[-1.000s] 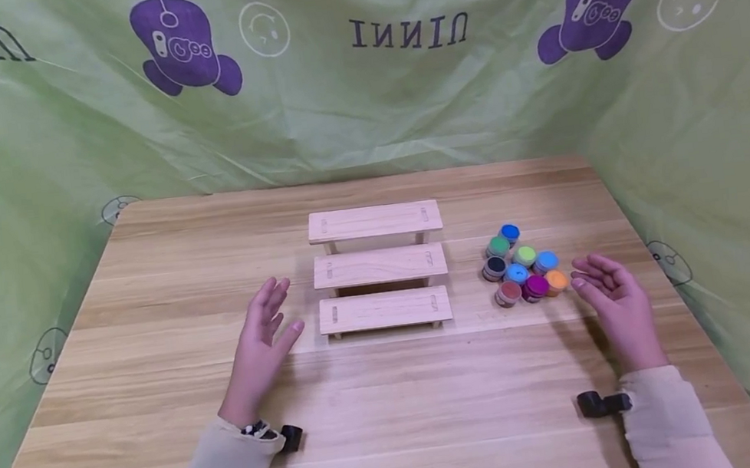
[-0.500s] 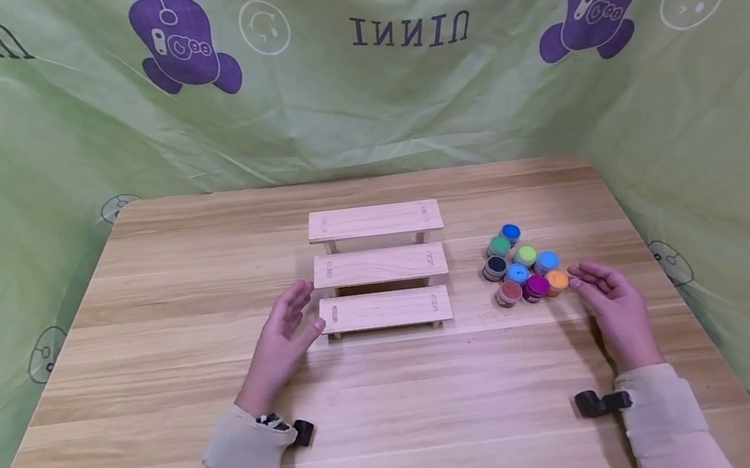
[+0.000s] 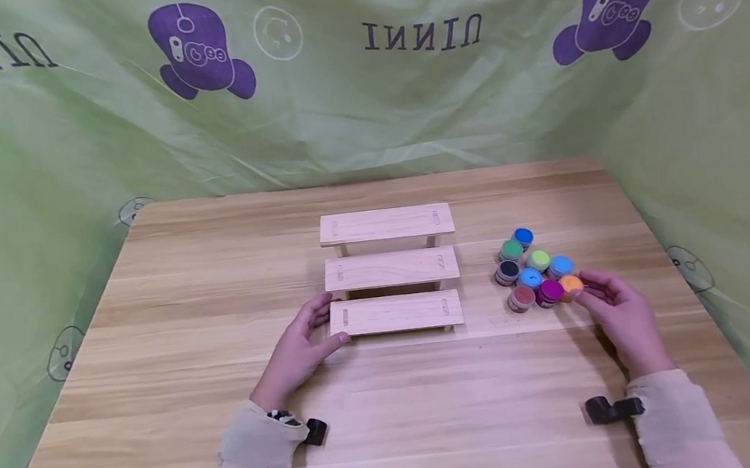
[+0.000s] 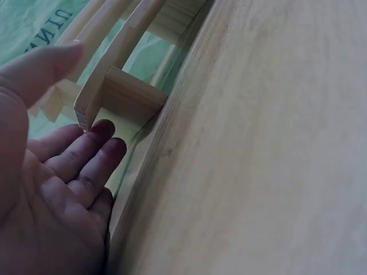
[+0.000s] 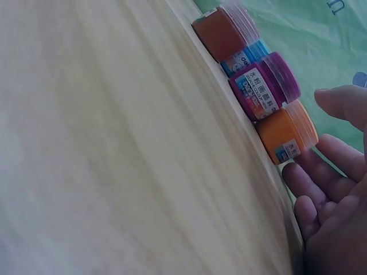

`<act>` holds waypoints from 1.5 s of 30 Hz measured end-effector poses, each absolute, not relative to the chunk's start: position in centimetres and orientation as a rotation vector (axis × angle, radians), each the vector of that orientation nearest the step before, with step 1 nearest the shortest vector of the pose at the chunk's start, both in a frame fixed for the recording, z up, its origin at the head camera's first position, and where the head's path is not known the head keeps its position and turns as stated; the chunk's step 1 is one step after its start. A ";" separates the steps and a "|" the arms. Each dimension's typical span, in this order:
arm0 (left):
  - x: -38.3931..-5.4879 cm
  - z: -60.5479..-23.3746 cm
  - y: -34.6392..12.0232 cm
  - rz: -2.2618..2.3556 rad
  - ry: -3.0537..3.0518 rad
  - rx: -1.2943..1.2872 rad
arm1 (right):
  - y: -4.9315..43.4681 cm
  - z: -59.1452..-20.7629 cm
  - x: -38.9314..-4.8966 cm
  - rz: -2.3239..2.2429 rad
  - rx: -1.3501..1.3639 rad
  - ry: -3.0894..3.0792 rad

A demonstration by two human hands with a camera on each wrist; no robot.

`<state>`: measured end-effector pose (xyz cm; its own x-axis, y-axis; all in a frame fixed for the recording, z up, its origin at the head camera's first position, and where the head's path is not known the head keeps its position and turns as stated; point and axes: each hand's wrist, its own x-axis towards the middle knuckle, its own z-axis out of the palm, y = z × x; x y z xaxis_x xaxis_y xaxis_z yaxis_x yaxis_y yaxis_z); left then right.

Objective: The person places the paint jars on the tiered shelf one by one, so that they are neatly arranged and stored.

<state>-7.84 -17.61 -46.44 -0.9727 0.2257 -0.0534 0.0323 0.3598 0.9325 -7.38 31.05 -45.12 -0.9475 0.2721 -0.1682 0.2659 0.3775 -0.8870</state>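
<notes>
"Orange jar (image 3: 571, 286): where?"

"Rightmost of the paint jars (image 3: 530, 278), on the bench (image 3: 437, 412). Right grip (image 3: 624, 317) is spread beside it, thumb apart."

"Any writing?"

"Purple jar (image 5: 265, 87), just left: its label (image 5: 258, 93) reads 水粉画颜料."

"Left grip (image 3: 295, 355)?"

"Spread too, at the left end of the wooden stand's (image 3: 395, 313) near step."

"Around them?"

"Wood-grain bench; green sheeting (image 3: 328, 131) left, right and far, printed UINNI in purple."
</notes>
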 end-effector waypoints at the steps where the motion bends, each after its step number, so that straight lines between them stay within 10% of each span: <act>1: -7.9 -46.5 -17.6 1.652 2.457 0.236 | 31.0 -45.1 -7.3 1.654 -0.499 -2.621; 45: -7.6 -46.2 -17.0 1.597 2.543 0.250 | 30.6 -43.8 -7.0 1.955 -0.636 -2.227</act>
<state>-7.57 -17.02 -46.24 -0.9781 0.2072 -0.0204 0.0717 0.4270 0.9014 -6.98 30.62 -43.83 -0.9062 0.3786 -0.1883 0.2359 0.0830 -0.9682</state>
